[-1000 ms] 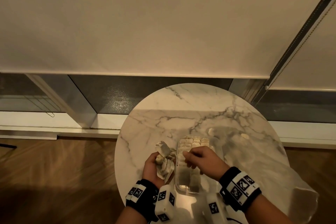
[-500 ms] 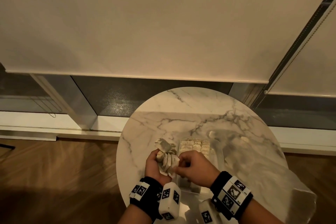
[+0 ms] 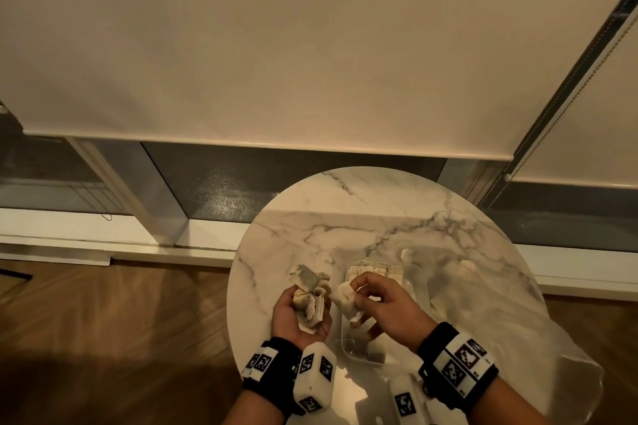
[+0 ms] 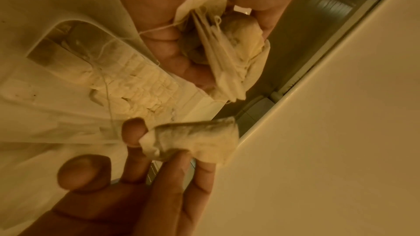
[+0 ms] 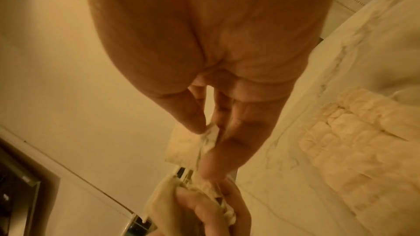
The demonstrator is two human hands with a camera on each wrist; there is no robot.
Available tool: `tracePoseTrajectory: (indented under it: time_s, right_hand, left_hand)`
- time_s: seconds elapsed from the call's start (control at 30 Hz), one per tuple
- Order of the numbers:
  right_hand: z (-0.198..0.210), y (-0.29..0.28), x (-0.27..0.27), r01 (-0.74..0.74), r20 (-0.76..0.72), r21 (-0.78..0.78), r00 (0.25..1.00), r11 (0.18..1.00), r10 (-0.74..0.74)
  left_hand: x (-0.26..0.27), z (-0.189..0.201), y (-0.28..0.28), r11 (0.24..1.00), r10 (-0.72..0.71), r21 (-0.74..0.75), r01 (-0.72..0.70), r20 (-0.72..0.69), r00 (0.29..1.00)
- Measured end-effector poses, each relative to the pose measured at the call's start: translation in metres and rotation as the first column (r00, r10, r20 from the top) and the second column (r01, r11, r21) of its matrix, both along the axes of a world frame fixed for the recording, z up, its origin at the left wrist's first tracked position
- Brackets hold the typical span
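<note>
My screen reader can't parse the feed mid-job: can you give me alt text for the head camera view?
The left hand grips a bunch of tea bags while the right hand pinches a single tea bag beside it, over a clear plastic box holding more, on a round marble table.

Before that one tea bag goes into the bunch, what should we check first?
1. Right hand pinches one tea bag: ok.
2. Left hand grips the bunch of tea bags: ok.
3. A gap shows between the tea bag and the bunch: ok.
4. Strings free of tangles: cannot tell.
5. Clear container sits on the marble table, below the right hand: ok.
</note>
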State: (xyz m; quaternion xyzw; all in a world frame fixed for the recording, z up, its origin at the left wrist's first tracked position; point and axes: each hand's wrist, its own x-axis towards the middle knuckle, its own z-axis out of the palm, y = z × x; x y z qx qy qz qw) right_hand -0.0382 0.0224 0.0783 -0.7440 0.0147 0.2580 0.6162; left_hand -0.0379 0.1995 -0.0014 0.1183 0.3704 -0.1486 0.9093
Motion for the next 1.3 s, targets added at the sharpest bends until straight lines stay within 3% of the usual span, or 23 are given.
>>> tracePoseTrajectory:
  time_s: [0.2,0.37,0.67,0.83,1.0,1.3]
  right_hand:
    - [-0.012,-0.021,0.004,0.096,0.098,-0.163,0.992,0.982,-0.081]
    - [-0.032,-0.044,0.014,0.098,0.211,-0.364,0.977,0.926,-0.021]
    - [-0.064,-0.073,0.021,0.000,0.075,-0.572,0.996,0.820,0.052]
    - [-0.087,-0.083,0.027,0.035,0.067,-0.700,0.998,0.714,0.017]
    - [-0.098,-0.086,0.032,-0.018,0.037,-0.800,0.996,0.600,0.079]
    - [-0.107,-0.079,0.047,-0.109,-0.045,-0.797,0.992,0.594,0.121]
  left_hand:
    - [-0.006,-0.008,0.014,0.984,-0.054,-0.171,0.055,0.015,0.998]
    - [-0.010,0.003,0.015,0.983,-0.066,-0.164,0.080,0.086,0.994]
    - [-0.008,-0.003,0.024,0.986,-0.045,-0.157,0.057,0.082,0.996]
    - [-0.006,-0.010,0.043,0.981,-0.008,-0.189,0.032,0.124,0.992]
    - [-0.006,-0.014,0.060,0.987,0.041,-0.162,-0.016,0.153,0.987]
    - [-0.006,-0.019,0.059,0.995,0.010,-0.099,0.000,0.097,0.995]
